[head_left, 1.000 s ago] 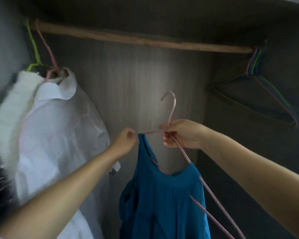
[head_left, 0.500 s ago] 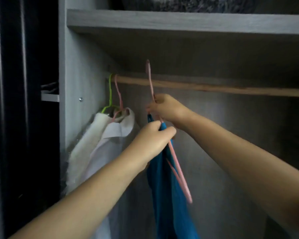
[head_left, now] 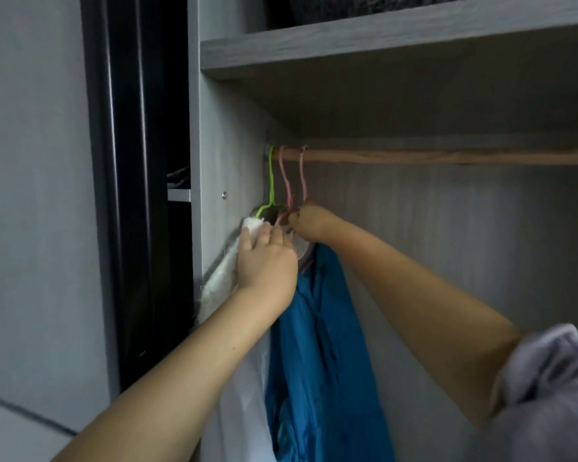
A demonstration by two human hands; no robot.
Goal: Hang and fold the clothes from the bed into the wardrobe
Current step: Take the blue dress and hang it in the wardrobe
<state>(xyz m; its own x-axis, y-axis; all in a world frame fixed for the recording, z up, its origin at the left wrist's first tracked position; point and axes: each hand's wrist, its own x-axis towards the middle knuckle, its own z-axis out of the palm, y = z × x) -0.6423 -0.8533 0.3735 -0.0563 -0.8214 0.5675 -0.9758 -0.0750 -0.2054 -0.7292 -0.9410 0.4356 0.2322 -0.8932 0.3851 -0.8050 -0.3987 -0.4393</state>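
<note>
A wooden rail (head_left: pixel 447 156) runs across the wardrobe (head_left: pixel 397 45) under a grey shelf; three hangers hook over its left end, close together; the green hanger (head_left: pixel 271 181) is furthest left, then a pink hanger (head_left: pixel 286 181), then another pink hanger (head_left: pixel 303 176) on the right; a blue dress (head_left: pixel 317 345) hangs down below the right one, just right of a white shirt (head_left: pixel 244 405); a fluffy white piece of clothing (head_left: pixel 219 278) hangs at the far left, against the wardrobe's side wall.

The right hand (head_left: pixel 311 223) is curled tight at the bottom of the right pink hanger's neck, gripping it just above the blue dress; the left hand (head_left: pixel 266 261) is just beside it, lower and to the left; its fingers (head_left: pixel 247 238) are bent and rest on the top of the fluffy white clothing and the shirt collar; I cannot tell if it is holding the cloth or just pushing on it; the two hands are nearly touching.

A grey sleeve (head_left: pixel 548 395) shows on the right arm, near the bottom right corner; something dark and fuzzy (head_left: pixel 364 8) sits on top of the shelf; a black strip (head_left: pixel 131 195) runs down the left side of the wardrobe, next to a pale wall (head_left: pixel 30 195).
</note>
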